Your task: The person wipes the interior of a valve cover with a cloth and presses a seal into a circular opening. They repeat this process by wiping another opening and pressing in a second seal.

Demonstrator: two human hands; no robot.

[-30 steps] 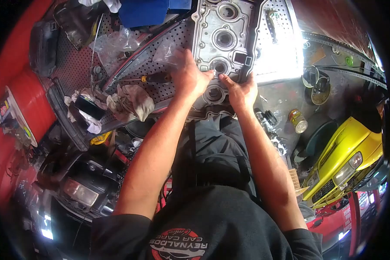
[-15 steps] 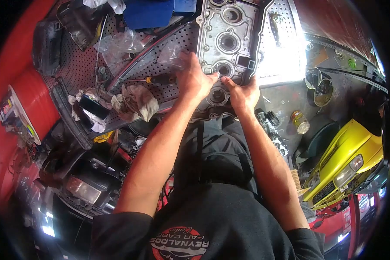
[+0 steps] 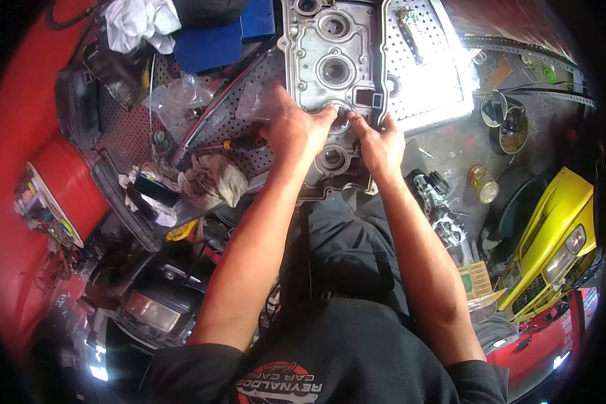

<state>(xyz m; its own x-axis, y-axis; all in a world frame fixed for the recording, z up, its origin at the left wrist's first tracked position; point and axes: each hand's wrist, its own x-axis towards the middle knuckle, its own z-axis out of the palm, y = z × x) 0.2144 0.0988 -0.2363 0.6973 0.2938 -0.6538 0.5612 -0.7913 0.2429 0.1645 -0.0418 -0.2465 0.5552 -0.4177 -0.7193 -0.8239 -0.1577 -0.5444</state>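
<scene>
A grey metal valve cover [image 3: 310, 50] with a row of round openings lies at the edge of a perforated metal surface, close in front of my body. My left hand [image 3: 297, 128] grips its left side, with the thumb reaching inward to one round opening [image 3: 341, 116]. From the right side, my right hand [image 3: 382, 145] holds the cover with its thumb at the same opening. Both thumbs press at the ring's rim, and the fingers partly disappear over the edges. Whether a seal sits under the thumbs, I cannot make out.
Left of the cover are a yellow-and-black screwdriver [image 3: 246, 143], a crumpled rag [image 3: 212, 180], a phone-like dark object [image 3: 156, 189] and clear plastic bags [image 3: 185, 94]. A can [image 3: 483, 183], metal engine parts [image 3: 438, 209] and a yellow car front panel [image 3: 552, 249] are at right.
My view has shifted, so the valve cover appears farther left. Both thumbs stay at the same round opening, moved slightly around its rim.
</scene>
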